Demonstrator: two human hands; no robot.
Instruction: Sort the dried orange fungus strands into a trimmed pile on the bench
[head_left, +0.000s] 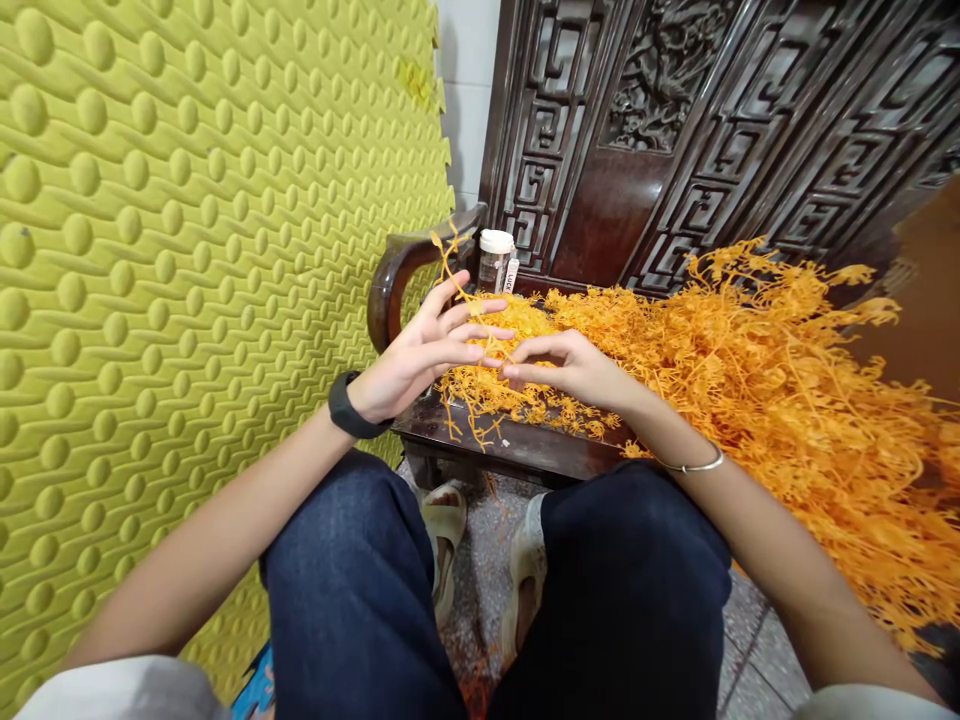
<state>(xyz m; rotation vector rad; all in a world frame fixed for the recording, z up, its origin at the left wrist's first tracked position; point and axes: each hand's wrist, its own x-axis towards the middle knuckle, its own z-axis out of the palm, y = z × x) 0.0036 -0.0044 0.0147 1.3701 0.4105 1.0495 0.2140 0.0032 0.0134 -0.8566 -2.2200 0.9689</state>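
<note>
My left hand hovers over the near left corner of a dark wooden seat, fingers spread, with a thin orange plastic sprig rising from between them. My right hand is beside it, fingertips pinched together on orange strands right at the left hand's fingertips. Under both hands lies a heap of orange plastic sprigs that covers most of the seat and spills to the right. A black band is on my left wrist, a thin metal bangle on my right.
A small clear jar with a white lid stands at the seat's back left by the curved armrest. A carved dark wooden backrest rises behind. A yellow bumpy foam mat stands at the left. My knees and sandals are below.
</note>
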